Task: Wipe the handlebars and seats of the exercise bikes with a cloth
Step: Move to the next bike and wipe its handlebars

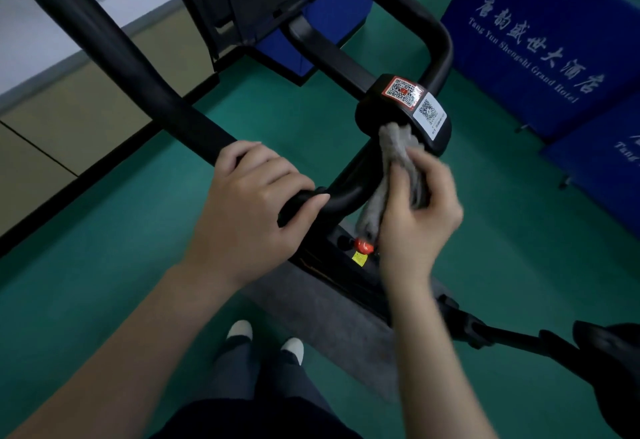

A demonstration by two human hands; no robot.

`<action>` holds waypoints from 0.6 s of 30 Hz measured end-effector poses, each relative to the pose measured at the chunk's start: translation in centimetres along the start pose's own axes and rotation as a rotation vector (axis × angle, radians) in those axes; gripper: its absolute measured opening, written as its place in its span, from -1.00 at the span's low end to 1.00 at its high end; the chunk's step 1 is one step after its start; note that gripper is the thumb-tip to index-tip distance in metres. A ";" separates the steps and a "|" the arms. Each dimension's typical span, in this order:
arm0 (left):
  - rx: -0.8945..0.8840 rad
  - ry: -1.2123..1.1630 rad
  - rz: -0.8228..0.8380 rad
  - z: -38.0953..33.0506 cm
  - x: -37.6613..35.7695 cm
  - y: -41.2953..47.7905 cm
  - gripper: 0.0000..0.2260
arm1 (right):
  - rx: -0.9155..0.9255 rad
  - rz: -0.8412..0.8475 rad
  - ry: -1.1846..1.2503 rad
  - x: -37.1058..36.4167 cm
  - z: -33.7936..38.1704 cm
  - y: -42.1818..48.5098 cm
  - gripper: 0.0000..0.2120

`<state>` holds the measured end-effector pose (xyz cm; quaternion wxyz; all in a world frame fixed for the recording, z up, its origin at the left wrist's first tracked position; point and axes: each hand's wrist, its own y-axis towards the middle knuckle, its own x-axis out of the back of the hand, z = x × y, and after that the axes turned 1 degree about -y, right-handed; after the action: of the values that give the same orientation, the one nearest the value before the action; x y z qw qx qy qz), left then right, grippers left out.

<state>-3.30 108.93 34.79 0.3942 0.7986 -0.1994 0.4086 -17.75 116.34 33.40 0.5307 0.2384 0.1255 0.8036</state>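
Here left hand (254, 196) fingers curl round handlebar (138, 68); right hand (420, 210) fingers pinch cloth (394, 148).

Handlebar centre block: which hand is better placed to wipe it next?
Right. The right hand grips the grey cloth, whose top end reaches the centre block with the QR stickers. The left hand is wrapped round the handlebar and holds no cloth.

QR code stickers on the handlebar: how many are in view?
2. A red-bordered square QR sticker sits on the handlebar's black centre block; a white rectangular QR sticker lies right beside it, near the grey cloth. Others may be hidden.
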 end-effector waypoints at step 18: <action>-0.022 -0.048 0.085 2.5 2.1 -0.1 -0.59 | 0.318 1.107 -0.742 -1.1 6.3 5.2 -0.81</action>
<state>-0.76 107.04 35.54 0.3804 0.7945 -0.2472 0.4037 -18.23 112.86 40.90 0.0080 0.6020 -0.0886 0.7935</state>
